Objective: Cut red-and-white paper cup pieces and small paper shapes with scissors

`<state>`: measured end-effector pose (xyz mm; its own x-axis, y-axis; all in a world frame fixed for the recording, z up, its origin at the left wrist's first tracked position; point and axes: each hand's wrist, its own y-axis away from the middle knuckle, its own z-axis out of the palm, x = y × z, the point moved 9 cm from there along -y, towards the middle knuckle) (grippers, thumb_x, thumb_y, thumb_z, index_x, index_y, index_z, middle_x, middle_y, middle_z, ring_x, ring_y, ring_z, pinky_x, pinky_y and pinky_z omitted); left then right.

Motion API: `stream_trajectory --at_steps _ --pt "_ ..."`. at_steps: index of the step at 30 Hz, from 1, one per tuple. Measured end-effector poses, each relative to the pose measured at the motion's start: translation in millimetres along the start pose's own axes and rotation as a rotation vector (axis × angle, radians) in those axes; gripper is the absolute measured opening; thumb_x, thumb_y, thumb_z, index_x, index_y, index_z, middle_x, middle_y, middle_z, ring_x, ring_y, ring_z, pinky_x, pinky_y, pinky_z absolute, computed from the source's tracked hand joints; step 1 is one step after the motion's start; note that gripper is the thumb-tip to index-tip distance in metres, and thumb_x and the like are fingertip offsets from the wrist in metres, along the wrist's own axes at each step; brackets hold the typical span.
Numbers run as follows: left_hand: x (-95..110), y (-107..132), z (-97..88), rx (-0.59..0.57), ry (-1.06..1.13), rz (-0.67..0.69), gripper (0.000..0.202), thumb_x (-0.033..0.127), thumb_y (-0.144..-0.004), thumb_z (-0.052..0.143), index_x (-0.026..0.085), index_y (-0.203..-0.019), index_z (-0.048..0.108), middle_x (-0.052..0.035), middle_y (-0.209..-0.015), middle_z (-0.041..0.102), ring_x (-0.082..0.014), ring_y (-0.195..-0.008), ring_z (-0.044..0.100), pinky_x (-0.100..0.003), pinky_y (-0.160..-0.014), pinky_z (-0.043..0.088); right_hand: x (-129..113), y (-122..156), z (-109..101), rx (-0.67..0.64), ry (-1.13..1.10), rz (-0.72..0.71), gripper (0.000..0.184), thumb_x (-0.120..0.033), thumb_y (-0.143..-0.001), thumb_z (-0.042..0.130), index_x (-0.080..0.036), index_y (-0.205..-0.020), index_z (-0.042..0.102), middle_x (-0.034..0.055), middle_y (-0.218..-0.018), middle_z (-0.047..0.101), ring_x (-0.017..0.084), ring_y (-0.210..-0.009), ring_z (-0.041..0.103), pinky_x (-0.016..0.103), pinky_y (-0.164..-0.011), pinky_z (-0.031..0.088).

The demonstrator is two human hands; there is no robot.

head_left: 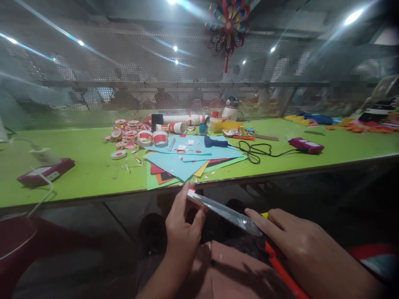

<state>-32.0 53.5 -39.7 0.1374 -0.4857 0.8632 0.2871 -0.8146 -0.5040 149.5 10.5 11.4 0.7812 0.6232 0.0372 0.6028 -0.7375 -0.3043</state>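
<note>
Just in front of the table edge, my left hand [183, 226] pinches a small red-and-white paper piece [192, 192] between thumb and fingers. My right hand [291, 238] grips a pair of scissors [232, 214] with red and yellow handles. The long blades point left, and their tips touch or overlap the small piece; whether they are parted I cannot tell. My fingers partly cover the piece and the handles. Beyond my hands, light-blue paper sheets [174, 165] lie over other coloured sheets, with small white and red scraps on top.
On the green table [87, 174] are a blue glue gun [215, 142] with a black cord, red-and-white cut cups [160, 138], a pile of rings [129, 131], a bottle [231, 110] and purple power strips [307, 145]. A red stool or chair [15, 241] stands lower left.
</note>
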Motion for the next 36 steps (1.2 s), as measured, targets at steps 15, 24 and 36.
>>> stream_trajectory --at_steps 15,24,36 --pt "3.4 0.4 -0.7 0.029 -0.026 0.018 0.053 0.023 -0.078 0.063 0.020 -0.129 0.047 -0.0123 -0.122 0.059 -0.0198 -0.089 0.066 -0.032 -0.079 0.055 1.6 3.1 -0.5 -0.014 0.022 -0.019 0.053 -0.010 -0.065 0.063 -0.012 -0.117 0.053 0.0063 -0.072 0.059 0.023 -0.056 0.060 0.038 -0.046 0.050" --pt "12.6 -2.0 0.1 -0.007 -0.145 0.105 0.052 0.022 -0.078 0.062 0.017 -0.128 0.047 -0.0130 -0.120 0.060 -0.0218 -0.094 0.064 -0.030 -0.074 0.056 5.4 2.1 -2.0 0.011 0.066 -0.030 0.053 -0.015 -0.060 0.069 -0.009 -0.112 0.058 0.0084 -0.069 0.061 0.024 -0.053 0.061 0.038 -0.042 0.051" --pt "25.7 -1.4 -1.6 0.004 -0.297 0.236 0.053 0.017 -0.077 0.062 0.017 -0.128 0.047 -0.0136 -0.121 0.058 -0.0253 -0.103 0.061 -0.037 -0.083 0.053 14.4 8.0 11.8 -0.098 -0.112 0.091 0.053 -0.012 -0.066 0.066 -0.017 -0.118 0.054 0.0063 -0.080 0.059 0.024 -0.066 0.059 0.040 -0.057 0.051"
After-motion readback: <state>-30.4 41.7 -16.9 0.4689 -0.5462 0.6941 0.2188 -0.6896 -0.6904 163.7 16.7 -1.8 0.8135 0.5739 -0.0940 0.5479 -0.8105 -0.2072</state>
